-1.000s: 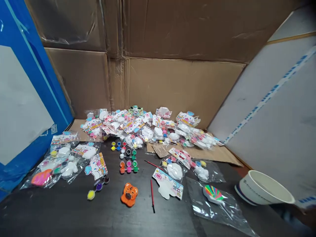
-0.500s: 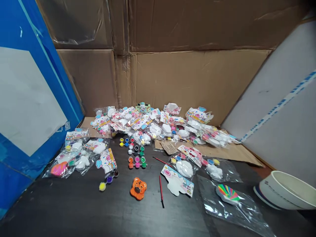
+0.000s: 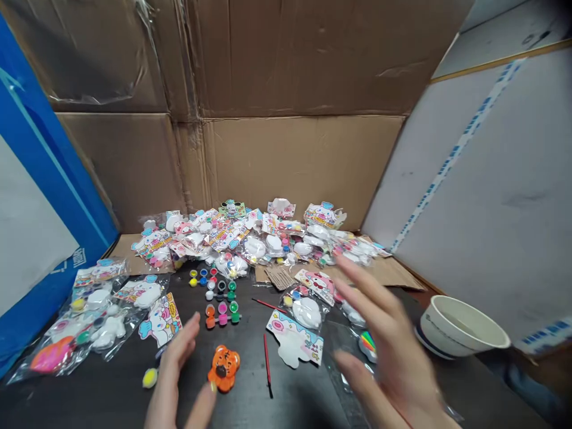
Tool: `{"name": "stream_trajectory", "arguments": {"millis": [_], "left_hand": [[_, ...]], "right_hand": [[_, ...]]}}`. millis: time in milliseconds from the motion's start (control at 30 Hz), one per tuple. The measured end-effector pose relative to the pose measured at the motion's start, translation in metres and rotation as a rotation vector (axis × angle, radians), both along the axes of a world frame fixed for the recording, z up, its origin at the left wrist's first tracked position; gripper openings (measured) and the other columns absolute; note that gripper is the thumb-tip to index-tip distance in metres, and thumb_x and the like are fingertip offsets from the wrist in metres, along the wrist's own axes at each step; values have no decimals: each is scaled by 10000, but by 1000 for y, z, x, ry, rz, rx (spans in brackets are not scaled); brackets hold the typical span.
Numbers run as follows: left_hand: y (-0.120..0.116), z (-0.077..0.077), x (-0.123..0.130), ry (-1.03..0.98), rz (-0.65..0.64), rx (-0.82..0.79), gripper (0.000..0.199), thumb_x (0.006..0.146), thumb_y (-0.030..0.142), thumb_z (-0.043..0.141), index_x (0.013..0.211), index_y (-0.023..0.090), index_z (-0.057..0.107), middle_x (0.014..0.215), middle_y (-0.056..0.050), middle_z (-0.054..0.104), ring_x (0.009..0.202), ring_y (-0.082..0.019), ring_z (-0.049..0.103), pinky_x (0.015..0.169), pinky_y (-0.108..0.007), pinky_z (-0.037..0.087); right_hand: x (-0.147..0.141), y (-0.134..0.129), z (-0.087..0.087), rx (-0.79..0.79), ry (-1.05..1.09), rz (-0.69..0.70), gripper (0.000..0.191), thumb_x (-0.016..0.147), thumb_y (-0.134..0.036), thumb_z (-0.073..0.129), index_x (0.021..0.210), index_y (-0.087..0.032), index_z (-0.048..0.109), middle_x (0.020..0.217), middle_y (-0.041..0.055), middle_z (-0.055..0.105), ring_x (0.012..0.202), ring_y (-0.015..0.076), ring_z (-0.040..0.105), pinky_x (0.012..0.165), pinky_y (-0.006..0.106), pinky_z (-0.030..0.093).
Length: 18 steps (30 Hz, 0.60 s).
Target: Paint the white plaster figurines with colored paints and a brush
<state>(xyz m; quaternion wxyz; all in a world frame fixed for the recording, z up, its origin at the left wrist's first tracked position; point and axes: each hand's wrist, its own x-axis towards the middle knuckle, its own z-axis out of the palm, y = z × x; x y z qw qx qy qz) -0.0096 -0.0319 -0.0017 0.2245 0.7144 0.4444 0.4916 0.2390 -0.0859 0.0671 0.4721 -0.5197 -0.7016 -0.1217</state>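
Observation:
My left hand (image 3: 177, 375) has come in at the bottom, fingers apart and holding nothing. Its thumb tip is close to an orange painted tiger figure (image 3: 224, 368) on the dark table; whether they touch I cannot tell. My right hand (image 3: 384, 345), somewhat blurred, is spread over the right side with nothing in it. Behind its fingers are a rainbow-striped painted piece (image 3: 367, 345) and a clear plastic bag (image 3: 335, 345), both partly hidden. Between the hands lie a red paintbrush (image 3: 267, 363) and a white-backed card (image 3: 295, 338).
Strips of small paint pots (image 3: 222, 316) sit left of centre. Bagged white figures (image 3: 254, 247) are heaped along the cardboard wall (image 3: 290, 173), with more bags (image 3: 107, 330) at the left. A cream bowl (image 3: 465, 325) stands at the right.
Both hands have entered from the bottom edge, fingers spread. My view has turned, so the table things appear further left. The tiger figure still lies on the table.

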Motion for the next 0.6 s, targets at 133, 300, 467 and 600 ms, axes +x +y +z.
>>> {"name": "stream_trajectory", "arguments": {"millis": [133, 300, 467, 600], "left_hand": [[49, 56, 18, -285, 65, -76, 309, 810, 345, 599, 1110, 297, 544, 1277, -71, 578, 1240, -305, 501, 1000, -493, 453], [110, 97, 20, -382, 203, 161, 278, 768, 219, 549, 1043, 195, 513, 1159, -72, 571, 1163, -237, 518, 1003, -420, 423], [110, 86, 10, 90, 5, 421, 246, 771, 250, 578, 1014, 215, 578, 1017, -24, 602, 998, -232, 569, 886, -415, 457], [101, 61, -5, 253, -106, 327, 199, 784, 234, 561, 981, 248, 581, 1009, -52, 642, 989, -257, 596, 883, -431, 466]], "right_hand": [[-9, 38, -3, -171, 47, 67, 304, 934, -266, 448, 1236, -263, 481, 1365, 77, 478, 1317, 236, 398, 1054, 496, 386], [-23, 56, -17, -458, 195, 177, 148, 902, -223, 487, 992, -206, 602, 1040, 66, 640, 1038, 209, 571, 897, 413, 483], [-50, 55, -27, -744, 71, 203, 93, 851, -148, 551, 875, -178, 635, 884, 47, 656, 905, 212, 580, 820, 397, 481], [-71, 48, -39, -845, -95, 172, 403, 768, -321, 684, 1123, -146, 607, 1078, 111, 616, 1024, 298, 540, 885, 497, 450]]}}
